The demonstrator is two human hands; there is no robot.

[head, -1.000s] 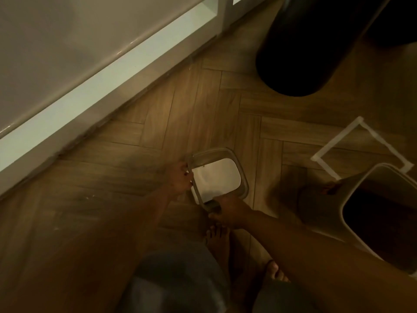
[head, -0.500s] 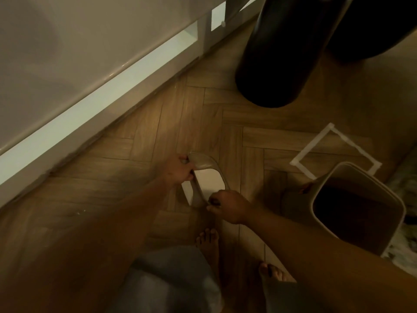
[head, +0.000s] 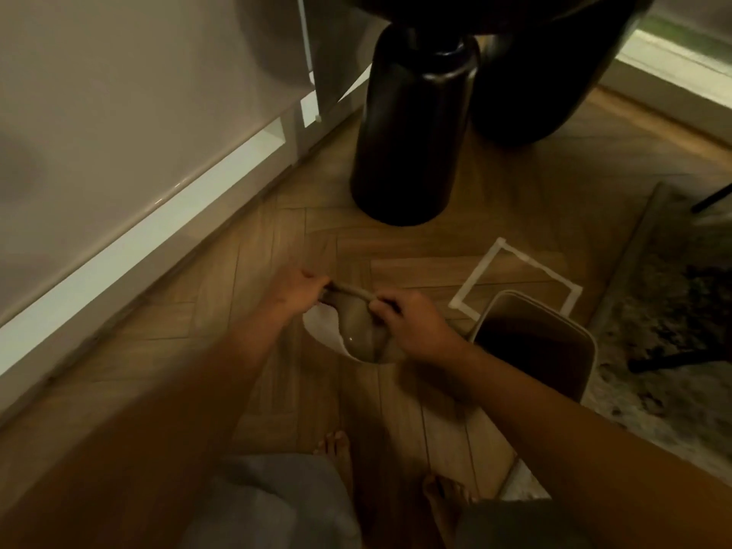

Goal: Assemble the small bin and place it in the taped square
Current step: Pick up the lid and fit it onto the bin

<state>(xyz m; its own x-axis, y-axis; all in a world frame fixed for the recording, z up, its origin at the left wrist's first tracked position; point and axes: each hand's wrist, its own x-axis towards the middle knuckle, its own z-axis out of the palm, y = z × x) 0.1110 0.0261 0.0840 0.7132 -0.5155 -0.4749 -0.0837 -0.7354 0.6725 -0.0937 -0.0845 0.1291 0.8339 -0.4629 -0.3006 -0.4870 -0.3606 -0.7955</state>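
Both hands are holding the bin lid point(head: 356, 326) above the floor point(head: 245, 271): the left hand point(head: 295, 289) is pinching its far rim, and the right hand point(head: 412, 324) has its fingers point(head: 386, 305) closed on the near-right rim. The bin body point(head: 534, 342) is standing open beside them, overlapping the near corner of the taped square point(head: 519, 279). Risk: the lid, gripped only at its edges, could twist, slip, or seat crookedly on the rim.
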